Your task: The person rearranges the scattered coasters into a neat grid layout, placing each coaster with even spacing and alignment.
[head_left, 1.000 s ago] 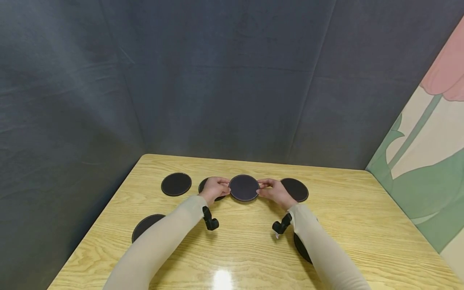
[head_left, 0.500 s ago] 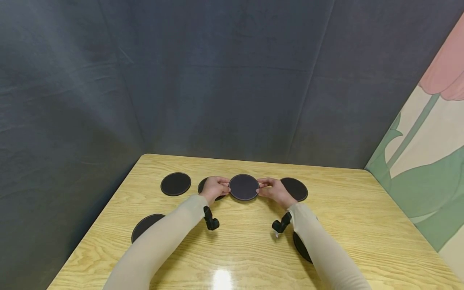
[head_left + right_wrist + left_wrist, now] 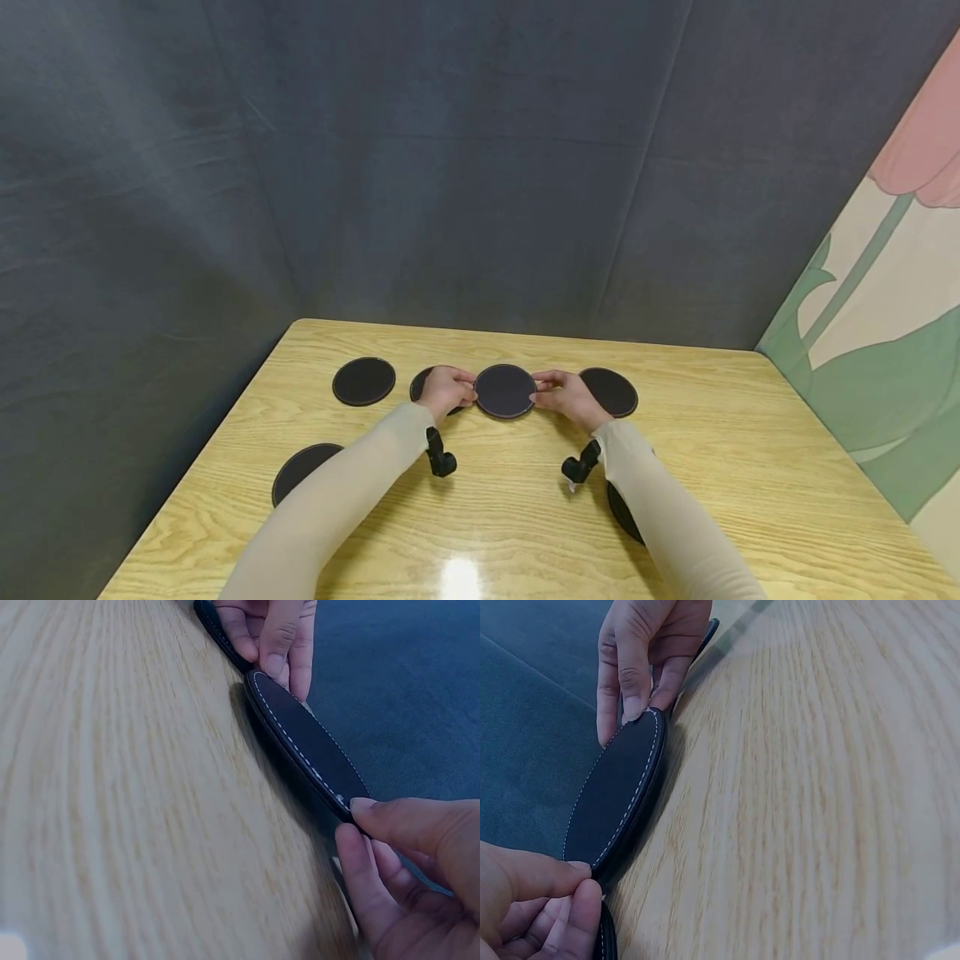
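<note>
Both hands hold one round black coaster (image 3: pixel 505 392) with pale stitching round its edge, near the table's far edge. My left hand (image 3: pixel 447 389) pinches its left rim between thumb and fingers, while the right hand (image 3: pixel 568 397) pinches the opposite rim. In the left wrist view the coaster (image 3: pixel 615 791) is tilted, its near side a little off the wood, with a shadow under it. The right wrist view shows the right thumb on top of the coaster (image 3: pixel 307 739) and fingers beneath. Another coaster (image 3: pixel 420 385) lies partly hidden behind the left hand.
More black coasters lie flat on the wooden table (image 3: pixel 517 517): one at far left (image 3: pixel 364 382), one beside the right hand (image 3: pixel 611 392), one by the left forearm (image 3: pixel 303 471), one partly under the right forearm (image 3: pixel 624 512). A dark curtain (image 3: pixel 465 167) hangs behind.
The held coaster has shifted very slightly down in the head view, toward the person. Both hands keep their pinch on it, and the other coasters stay where they were.
</note>
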Demonstrator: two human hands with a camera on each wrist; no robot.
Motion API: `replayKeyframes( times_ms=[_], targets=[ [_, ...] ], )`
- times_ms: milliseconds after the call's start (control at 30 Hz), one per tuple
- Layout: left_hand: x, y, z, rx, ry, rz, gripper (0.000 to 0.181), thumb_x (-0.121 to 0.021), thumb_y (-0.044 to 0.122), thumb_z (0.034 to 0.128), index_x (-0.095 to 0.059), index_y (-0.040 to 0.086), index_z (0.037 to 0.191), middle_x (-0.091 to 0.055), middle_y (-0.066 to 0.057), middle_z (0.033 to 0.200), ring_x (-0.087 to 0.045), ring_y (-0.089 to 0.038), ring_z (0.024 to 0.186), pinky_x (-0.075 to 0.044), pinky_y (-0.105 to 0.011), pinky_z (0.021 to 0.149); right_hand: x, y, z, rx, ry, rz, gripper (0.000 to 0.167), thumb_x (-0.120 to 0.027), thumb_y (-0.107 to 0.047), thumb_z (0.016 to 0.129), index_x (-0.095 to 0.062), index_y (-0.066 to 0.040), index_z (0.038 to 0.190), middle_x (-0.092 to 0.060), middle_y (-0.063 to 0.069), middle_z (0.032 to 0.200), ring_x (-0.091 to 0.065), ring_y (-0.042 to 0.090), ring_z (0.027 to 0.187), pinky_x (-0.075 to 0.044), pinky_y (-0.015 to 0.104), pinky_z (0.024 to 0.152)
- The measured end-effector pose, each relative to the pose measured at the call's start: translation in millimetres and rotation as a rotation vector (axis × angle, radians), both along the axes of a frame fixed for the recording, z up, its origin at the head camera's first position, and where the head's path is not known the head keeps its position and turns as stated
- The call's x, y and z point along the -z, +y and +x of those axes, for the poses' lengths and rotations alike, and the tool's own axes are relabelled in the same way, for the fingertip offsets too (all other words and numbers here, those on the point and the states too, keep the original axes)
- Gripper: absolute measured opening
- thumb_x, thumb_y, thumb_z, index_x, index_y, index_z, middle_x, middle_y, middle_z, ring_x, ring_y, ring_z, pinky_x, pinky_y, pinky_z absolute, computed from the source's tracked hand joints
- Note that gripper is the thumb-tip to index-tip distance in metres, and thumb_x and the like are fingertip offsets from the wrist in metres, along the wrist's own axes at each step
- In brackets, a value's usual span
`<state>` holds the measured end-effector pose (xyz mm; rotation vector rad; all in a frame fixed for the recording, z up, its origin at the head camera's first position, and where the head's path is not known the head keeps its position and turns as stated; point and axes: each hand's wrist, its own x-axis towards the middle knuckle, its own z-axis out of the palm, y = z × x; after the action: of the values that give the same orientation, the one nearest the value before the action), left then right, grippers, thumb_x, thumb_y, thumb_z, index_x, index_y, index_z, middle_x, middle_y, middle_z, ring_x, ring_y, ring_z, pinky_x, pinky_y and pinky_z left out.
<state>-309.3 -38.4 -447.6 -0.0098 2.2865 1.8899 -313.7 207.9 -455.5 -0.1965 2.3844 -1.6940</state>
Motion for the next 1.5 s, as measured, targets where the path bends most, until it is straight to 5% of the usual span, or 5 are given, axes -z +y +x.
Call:
replayKeyframes(
  times_ms=[300, 533, 767, 1100, 1500],
  targets=[
    [-2.0, 1.0, -0.1, 0.012, -0.011, -0.049, 0.037, -0.064, -0.011, 0.0834, -0.064, -0.008, 0.12, -0.069, -0.023, 0.107, -0.07, -0.026, 0.09, -0.058, -0.029, 0.073, -2.1, -2, -0.6, -0.001, -0.002, 0.023, 0.048, -0.068, 0.001, 0.087, -0.051, 0.011, 0.132, -0.055, 0.021, 0.11, -0.055, 0.011, 0.082, -0.054, 0.018, 0.072],
    [-2.1, -1.3, -2.1, 0.053, -0.03, -0.079, 0.034, -0.062, -0.009, 0.085, -0.065, -0.008, 0.119, -0.071, -0.02, 0.105, -0.066, -0.013, 0.075, -0.055, -0.024, 0.067, -2.2, -7, 0.4, 0.035, -0.02, 0.072, 0.044, -0.069, 0.001, 0.086, -0.057, 0.008, 0.128, -0.058, 0.02, 0.112, -0.057, 0.013, 0.086, -0.055, 0.021, 0.074],
    [-2.6, -1.6, -3.6, 0.052, -0.061, -0.065, 0.033, -0.064, -0.008, 0.0858, -0.065, -0.007, 0.118, -0.069, -0.023, 0.109, -0.068, -0.015, 0.081, -0.057, -0.026, 0.072, -3.8, -11, 2.4, 0.056, -0.031, 0.065, 0.039, -0.072, 0.001, 0.084, -0.062, 0.007, 0.121, -0.059, 0.013, 0.102, -0.059, 0.016, 0.086, -0.058, 0.025, 0.074],
    [-3.9, -1.3, -3.6, 0.052, -0.065, -0.064, 0.031, -0.064, -0.007, 0.0864, -0.066, -0.006, 0.118, -0.069, -0.021, 0.109, -0.067, -0.014, 0.079, -0.056, -0.024, 0.07, -2.4, -15, -3.7, 0.125, -0.078, 0.142, 0.041, -0.071, 0.003, 0.084, -0.062, 0.005, 0.123, -0.06, 0.018, 0.112, -0.06, 0.017, 0.089, -0.056, 0.023, 0.073],
    [1.0, -1.9, -8.7, 0.063, -0.067, -0.052, 0.028, -0.066, -0.007, 0.0841, -0.069, -0.005, 0.112, -0.07, -0.019, 0.105, -0.069, -0.02, 0.085, -0.058, -0.028, 0.074, -4.6, -15, -2.1, 0.095, -0.115, 0.088, 0.042, -0.068, 0.006, 0.086, -0.058, 0.006, 0.127, -0.058, 0.017, 0.11, -0.061, 0.017, 0.088, -0.057, 0.025, 0.076]
  ],
)
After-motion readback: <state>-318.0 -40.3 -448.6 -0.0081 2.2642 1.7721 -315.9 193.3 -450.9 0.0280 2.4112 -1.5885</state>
